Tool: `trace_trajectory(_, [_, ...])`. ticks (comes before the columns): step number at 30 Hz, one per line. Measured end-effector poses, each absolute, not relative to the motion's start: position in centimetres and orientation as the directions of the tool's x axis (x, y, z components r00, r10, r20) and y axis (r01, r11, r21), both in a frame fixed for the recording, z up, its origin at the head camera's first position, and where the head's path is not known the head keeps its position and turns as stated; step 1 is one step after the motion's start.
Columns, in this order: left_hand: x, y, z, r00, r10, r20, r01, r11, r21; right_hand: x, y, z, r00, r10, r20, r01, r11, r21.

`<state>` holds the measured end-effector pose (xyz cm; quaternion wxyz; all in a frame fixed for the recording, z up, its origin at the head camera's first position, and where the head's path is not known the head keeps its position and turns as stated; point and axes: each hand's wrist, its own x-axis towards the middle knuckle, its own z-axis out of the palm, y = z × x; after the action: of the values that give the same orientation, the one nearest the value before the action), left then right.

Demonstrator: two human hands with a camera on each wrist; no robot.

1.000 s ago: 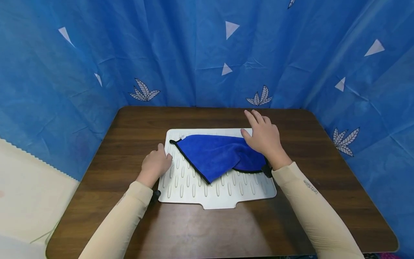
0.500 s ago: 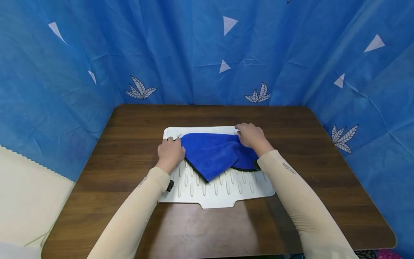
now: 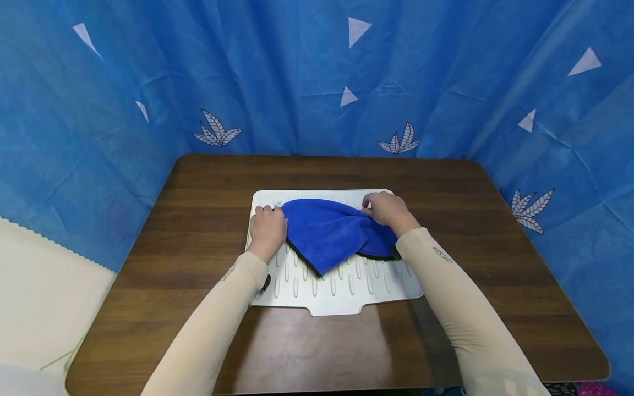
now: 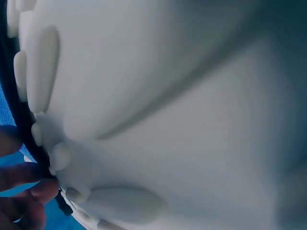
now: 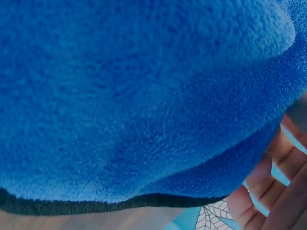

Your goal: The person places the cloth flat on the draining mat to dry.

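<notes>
Cream L slv [image 3: 213, 324] & R slv [image 3: 451, 297], bare L hand [image 3: 268, 228] & R hand [image 3: 388, 209].
Slvs long, close-fitting, w/ straight cuffs [image 3: 412, 240], few creases [image 3: 465, 346] on R; dk R lettering [image 3: 442, 254] nr cuff reads approx. "Lets Slim", L lettering [image 3: 229, 271] too sm. to read; sm. blk L wrist piece [image 3: 266, 282] shows nr cuff, blk R wrist piece [image 3: 395, 252] mostly hidden.

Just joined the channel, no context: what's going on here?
A person has both hands on a blue cloth. The left hand pinches its black-trimmed edge near the left corner; the right hand grips the far edge toward the right. The cloth lies on a white mat with raised bumps, on a wooden table. It isn't flat: its right part is rumpled, and one corner points toward the person.
</notes>
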<state>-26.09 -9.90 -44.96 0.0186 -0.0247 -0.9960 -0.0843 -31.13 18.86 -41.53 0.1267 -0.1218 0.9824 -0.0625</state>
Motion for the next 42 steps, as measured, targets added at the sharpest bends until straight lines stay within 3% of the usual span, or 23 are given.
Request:
trace_trajectory(12, [-26.2, -9.9, -45.5, -0.997, 0.071, 0.026, 0.075, 0.972, 0.224, -31.2, 18.9, -41.8, -0.881, -0.404, -0.248, -0.379, 0.914, -0.142])
trace_trajectory(19, [-26.1, -9.9, -45.8, -0.992, 0.101, 0.072, 0.114, 0.974, 0.198, -31.1, 18.7, -41.5, -0.912, -0.37, -0.175, -0.355, 0.928, -0.113])
trace_trajectory(24, [-26.1, -10.1, -45.8, -0.987, 0.115, 0.115, 0.138, 0.967, 0.214, -31.2, 18.9, -41.1, -0.934, -0.357, -0.018, -0.355, 0.933, -0.063])
trace_trajectory(29, [-26.7, -10.1, -45.2, -0.965, 0.121, 0.232, 0.173, 0.96, 0.222, -31.3, 19.0, -41.0, -0.901, -0.347, 0.262, -0.35, 0.936, 0.035])
trace_trajectory(31, [-27.0, -9.9, -45.1, -0.958, 0.119, 0.263, 0.178, 0.961, 0.213, -31.3, 18.9, -41.2, -0.898, -0.317, 0.305, -0.322, 0.946, 0.037])
trace_trajectory(34, [-27.7, -9.6, -45.0, -0.958, 0.125, 0.259, 0.18, 0.963, 0.199, -31.3, 18.9, -41.8, -0.928, -0.27, 0.257, -0.281, 0.96, -0.006])
trace_trajectory(37, [-28.1, -9.1, -45.1, -0.971, 0.133, 0.201, 0.172, 0.967, 0.189, -31.3, 19.2, -42.3, -0.961, -0.252, 0.115, -0.26, 0.964, -0.055])
trace_trajectory(42, [-28.1, -8.7, -45.0, -0.979, 0.12, 0.164, 0.155, 0.963, 0.222, -31.4, 19.7, -42.4, -0.962, -0.273, -0.012, -0.271, 0.958, -0.093])
